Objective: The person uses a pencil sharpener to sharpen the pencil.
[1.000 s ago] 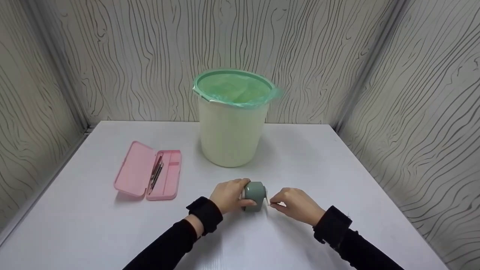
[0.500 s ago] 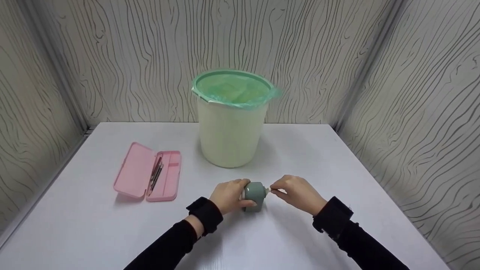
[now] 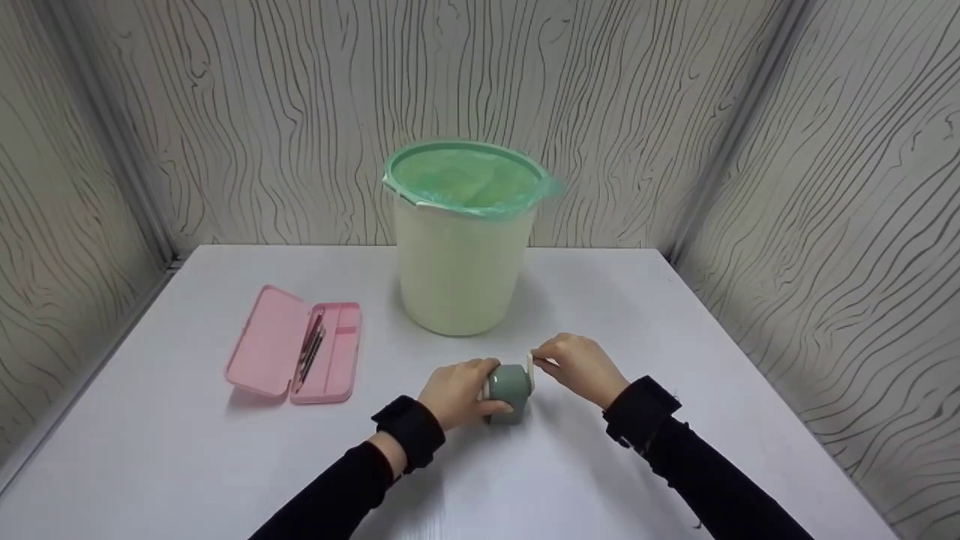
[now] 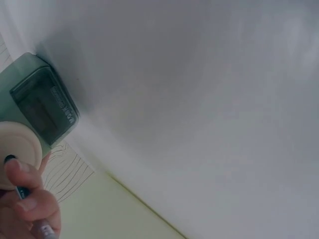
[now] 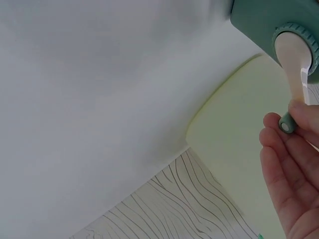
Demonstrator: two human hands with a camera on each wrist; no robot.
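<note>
In front of the bin (image 3: 461, 277), the left hand (image 3: 457, 394) is gripping a pencil sharpener (image 3: 510, 384) and pencil (image 4: 23, 192) while the right hand (image 3: 581, 369), pinching the crank (image 3: 531, 369), is swinging it upward, apparently sharpening.

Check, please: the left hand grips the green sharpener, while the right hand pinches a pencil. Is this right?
Not quite: the left hand does grip the green sharpener, but the right hand pinches the crank handle, as the right wrist view shows.
</note>
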